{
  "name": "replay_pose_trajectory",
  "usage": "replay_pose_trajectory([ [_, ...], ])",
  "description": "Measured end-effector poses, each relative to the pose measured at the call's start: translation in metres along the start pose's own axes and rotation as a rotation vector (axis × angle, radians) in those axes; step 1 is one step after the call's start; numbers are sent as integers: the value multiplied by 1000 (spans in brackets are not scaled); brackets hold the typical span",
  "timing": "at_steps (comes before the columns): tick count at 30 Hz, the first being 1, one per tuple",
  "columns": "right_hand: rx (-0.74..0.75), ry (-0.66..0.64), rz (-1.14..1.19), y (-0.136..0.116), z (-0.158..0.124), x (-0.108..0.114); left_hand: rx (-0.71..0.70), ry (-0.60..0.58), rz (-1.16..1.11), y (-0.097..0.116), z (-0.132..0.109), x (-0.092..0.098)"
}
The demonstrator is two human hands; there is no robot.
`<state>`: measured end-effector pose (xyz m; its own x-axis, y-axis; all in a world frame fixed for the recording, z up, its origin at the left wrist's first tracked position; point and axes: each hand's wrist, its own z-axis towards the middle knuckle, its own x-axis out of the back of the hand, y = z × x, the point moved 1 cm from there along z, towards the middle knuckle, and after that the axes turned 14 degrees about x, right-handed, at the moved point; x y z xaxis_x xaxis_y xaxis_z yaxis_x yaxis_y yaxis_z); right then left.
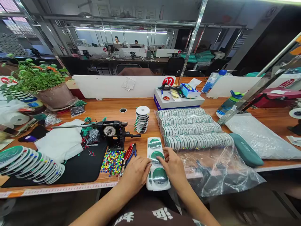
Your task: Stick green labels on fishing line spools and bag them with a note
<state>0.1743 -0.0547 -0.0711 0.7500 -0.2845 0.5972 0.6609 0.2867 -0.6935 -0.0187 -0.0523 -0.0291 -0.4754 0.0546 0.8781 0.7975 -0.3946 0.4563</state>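
A row of white discs printed with green circles (pixel 156 164) lies on the wooden table (pixel 143 150) right in front of me, overlapping like fallen coins. My right hand (pixel 172 164) pinches the upper discs from the right. My left hand (pixel 136 174) presses against the row's left side, its fingers reaching the discs. Just left of that hand lie red- and blue-handled hand tools (pixel 129 155). A heap of coloured beads or pin heads (pixel 112 162) sits farther left. Part of the row is hidden under my hands.
A small stack of discs (pixel 142 119) stands ahead, beside a hand-cranked dial machine (pixel 110 131). Plastic-wrapped rows of discs (pixel 190 128) lie to the right. Fanned discs (pixel 28 164) rest on a black mat (pixel 56 171) at left. The table's front edge runs below my forearms.
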Motion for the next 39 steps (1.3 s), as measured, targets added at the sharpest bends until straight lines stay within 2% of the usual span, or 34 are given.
replay_pose_trajectory([
  [4, -95, 33, 228, 1, 1, 8, 126, 14, -146, -10, 9, 11],
  [7, -46, 28, 172, 1, 0, 8, 206, -4, -256, -10, 17, 16],
  [11, 140, 1, -53, 0, -3, 5, 226, -182, -343, -2, 25, 12],
  [13, 185, 6, -103, 0, -3, 6, 222, -267, -337, 1, 28, 9],
  [16, 128, 64, -22, -3, 0, 16, 235, -312, -312, 1, 31, 6],
  [19, -42, 121, 273, -7, 6, 31, 254, -330, -333, 0, 35, 8],
  [22, -180, 158, 501, -11, 8, 39, 368, -291, -608, 1, 42, 10],
  [25, -207, 132, 570, -12, 4, 34, 500, -280, -977, 3, 55, 7],
  [27, -190, 74, 575, -11, -1, 29, 537, -259, -1092, 4, 64, 2],
  [28, -149, 33, 549, -11, -2, 28, 546, -232, -1117, 5, 69, 0],
  [30, 28, 15, 377, -13, -2, 33, 554, -166, -1121, 5, 75, -4],
  [32, 275, 102, 103, -19, 5, 44, 548, -161, -1100, 6, 78, -4],
  [34, 480, 194, -87, -24, 18, 56, 531, -206, -1070, 10, 78, -2],
  [36, 604, 177, -131, -28, 34, 63, 505, -249, -1034, 15, 77, 3],
  [39, 689, 70, -141, -27, 55, 62, 456, -304, -951, 21, 75, 11],
])
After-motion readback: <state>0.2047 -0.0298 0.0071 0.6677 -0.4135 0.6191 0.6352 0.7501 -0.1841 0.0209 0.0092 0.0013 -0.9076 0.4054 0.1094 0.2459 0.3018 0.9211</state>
